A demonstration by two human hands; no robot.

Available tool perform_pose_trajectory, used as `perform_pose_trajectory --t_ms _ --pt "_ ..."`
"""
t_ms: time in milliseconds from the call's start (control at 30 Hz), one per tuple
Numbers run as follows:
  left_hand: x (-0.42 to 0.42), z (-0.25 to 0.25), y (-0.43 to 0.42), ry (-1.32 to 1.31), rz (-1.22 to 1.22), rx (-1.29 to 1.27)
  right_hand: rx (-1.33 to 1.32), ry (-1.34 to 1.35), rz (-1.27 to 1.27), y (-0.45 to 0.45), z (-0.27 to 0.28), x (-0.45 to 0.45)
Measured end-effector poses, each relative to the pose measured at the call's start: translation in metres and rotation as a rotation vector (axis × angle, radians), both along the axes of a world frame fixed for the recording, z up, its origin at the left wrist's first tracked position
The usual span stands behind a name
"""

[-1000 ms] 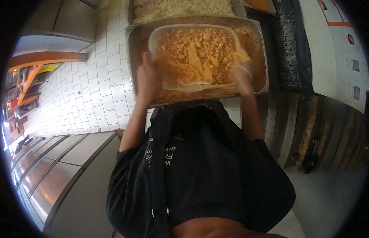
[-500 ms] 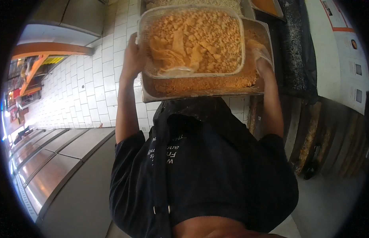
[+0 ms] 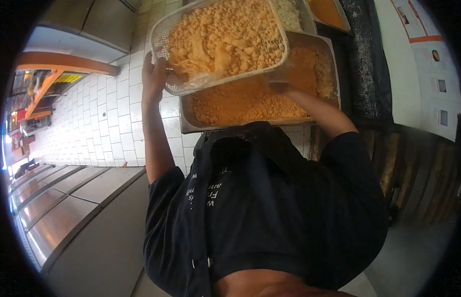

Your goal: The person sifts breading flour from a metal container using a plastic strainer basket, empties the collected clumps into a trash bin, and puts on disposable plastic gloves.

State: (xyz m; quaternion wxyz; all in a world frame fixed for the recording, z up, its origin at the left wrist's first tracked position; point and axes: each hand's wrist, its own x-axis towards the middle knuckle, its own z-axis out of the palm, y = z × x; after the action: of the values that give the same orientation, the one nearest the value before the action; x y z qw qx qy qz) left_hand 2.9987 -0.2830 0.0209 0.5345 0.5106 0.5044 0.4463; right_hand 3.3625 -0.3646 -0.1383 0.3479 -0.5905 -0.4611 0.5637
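Note:
A white mesh basket (image 3: 161,43) full of orange-coated lumps (image 3: 230,37) is tilted above a metal pan (image 3: 335,74). My left hand (image 3: 155,74) grips the basket at its left side. Orange crumbly powder (image 3: 240,101) covers the bottom of the pan. Close to the basket's lower right corner is my right hand (image 3: 281,86), over the powder. A clear plastic glove seems to cover it, and its fingers are blurred and partly hidden, so I cannot tell what it holds. Some clear plastic (image 3: 203,78) lies at the basket's near edge.
Behind the pan is another tray (image 3: 309,20) of pale crumbs (image 3: 288,15). A smaller tray of orange liquid or powder (image 3: 325,12) sits at the upper right. A dark, dusted cloth or mat (image 3: 361,59) runs along the right. Metal cabinets (image 3: 67,213) stand at the lower left.
The basket has risen out of the pan, then shifted up and left and tilted, with my left hand on it. My right hand has moved from the pan's right side toward the middle.

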Motion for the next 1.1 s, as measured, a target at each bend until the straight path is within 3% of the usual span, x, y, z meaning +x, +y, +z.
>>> perform_pose_trajectory --t_ms 167,533,733,967,1033,1100 --pt "0.008 -0.005 -0.006 0.028 0.026 -0.035 -0.334 -0.157 0.527 -0.011 0.008 -0.057" --pt "0.011 -0.014 -0.013 0.027 0.086 -0.021 -0.653 -0.073 0.662 -0.019 0.031 -0.044" --pt "0.011 -0.013 -0.018 0.056 0.137 -0.033 -0.836 0.011 0.452 -0.028 0.075 -0.007" --pt "0.009 0.007 -0.020 0.158 0.065 -0.102 -0.874 0.004 -0.126 -0.041 0.125 0.055" --pt "0.012 0.011 -0.019 0.151 0.047 -0.122 -0.658 0.364 -0.308 -0.056 0.100 0.086" --pt "0.009 0.006 -0.017 0.103 0.030 -0.082 -0.536 0.395 -0.315 -0.066 0.080 0.127"
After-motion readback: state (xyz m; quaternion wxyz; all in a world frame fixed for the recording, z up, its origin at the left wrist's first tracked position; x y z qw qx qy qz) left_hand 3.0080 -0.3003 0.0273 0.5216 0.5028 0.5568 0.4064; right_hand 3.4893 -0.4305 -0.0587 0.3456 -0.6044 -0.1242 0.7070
